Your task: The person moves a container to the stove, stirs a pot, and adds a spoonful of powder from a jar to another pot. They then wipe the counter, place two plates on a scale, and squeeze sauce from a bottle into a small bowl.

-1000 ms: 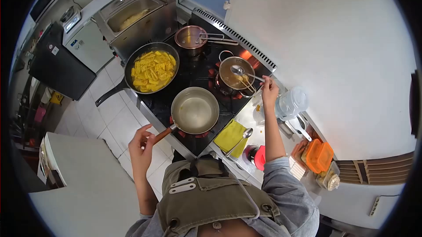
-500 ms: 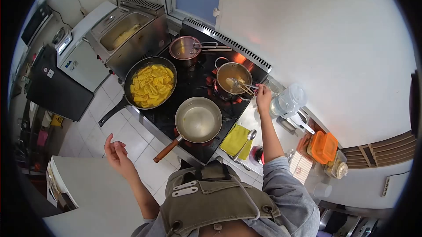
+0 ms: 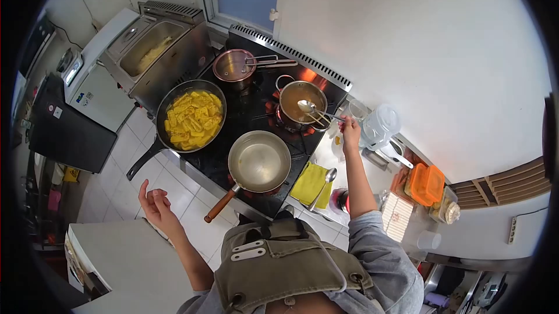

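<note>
My right hand is closed around the handle of a metal spoon. The spoon's bowl hangs over a small steel pot of brownish liquid, set on a lit burner. Thin pale sticks show beside the spoon's handle at the pot's near rim. My left hand hovers in the air over the floor, loosely curled with fingers apart and nothing in it. The nearest thing to it is the black handle of a frying pan filled with yellow pieces.
A saucepan with a wooden handle stands at the stove's front, a lidded pot behind. Left of them is a deep fryer. On the right counter are a green cloth, another spoon, a plastic jug and orange containers.
The spoon has risen out of the liquid and its bowl now shows above it. My left hand has stayed much the same. The whole view has shifted slightly.
</note>
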`<state>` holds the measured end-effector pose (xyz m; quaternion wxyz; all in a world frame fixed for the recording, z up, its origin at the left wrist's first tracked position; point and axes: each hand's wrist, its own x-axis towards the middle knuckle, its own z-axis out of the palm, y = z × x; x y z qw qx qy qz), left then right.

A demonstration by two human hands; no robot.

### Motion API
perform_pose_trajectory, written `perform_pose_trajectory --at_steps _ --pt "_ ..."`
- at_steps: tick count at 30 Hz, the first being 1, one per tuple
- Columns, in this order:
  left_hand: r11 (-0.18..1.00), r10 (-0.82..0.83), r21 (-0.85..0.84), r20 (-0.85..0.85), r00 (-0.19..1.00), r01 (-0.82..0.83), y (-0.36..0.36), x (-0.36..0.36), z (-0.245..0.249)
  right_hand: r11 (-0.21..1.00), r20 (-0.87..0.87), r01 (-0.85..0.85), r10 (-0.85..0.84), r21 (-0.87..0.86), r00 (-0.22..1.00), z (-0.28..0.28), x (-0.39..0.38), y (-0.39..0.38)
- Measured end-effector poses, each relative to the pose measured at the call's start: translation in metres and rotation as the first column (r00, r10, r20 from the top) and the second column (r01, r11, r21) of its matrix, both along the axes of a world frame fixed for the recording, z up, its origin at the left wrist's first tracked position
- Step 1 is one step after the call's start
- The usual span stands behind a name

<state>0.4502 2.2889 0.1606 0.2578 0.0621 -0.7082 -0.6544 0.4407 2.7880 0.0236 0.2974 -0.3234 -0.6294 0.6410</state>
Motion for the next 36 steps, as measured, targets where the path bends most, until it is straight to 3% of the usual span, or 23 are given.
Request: perform_pose_trajectory --at_steps 7,10,25,31,36 --pt "1.0 -0.028 0.009 0.012 1.0 0.028 0.005 -0.002 0.0 0.999 -0.005 0.045 -0.045 -0.019 0.999 0.001 0.015 0.016" --pt "0.999 -0.038 0.024 0.022 0.999 0.037 0.01 -0.002 0.004 0.997 0.074 0.078 -0.077 -0.011 0.994 0.004 0.023 0.02" --pt "0.991 -0.123 0.057 0.016 0.992 0.122 0.028 -0.009 -0.002 0.991 0.047 0.129 -0.131 0.043 0.99 0.01 0.061 0.05" --pt "0.983 -0.177 0.058 0.015 0.984 0.176 0.042 -0.015 -0.006 0.992 -0.036 0.103 -0.1 0.072 0.994 0.066 0.092 0.053" --pt "0.973 -0.223 0.061 0.016 0.975 0.222 0.053 -0.017 -0.009 0.998 -0.122 0.021 -0.013 0.064 0.992 0.145 0.122 0.043"
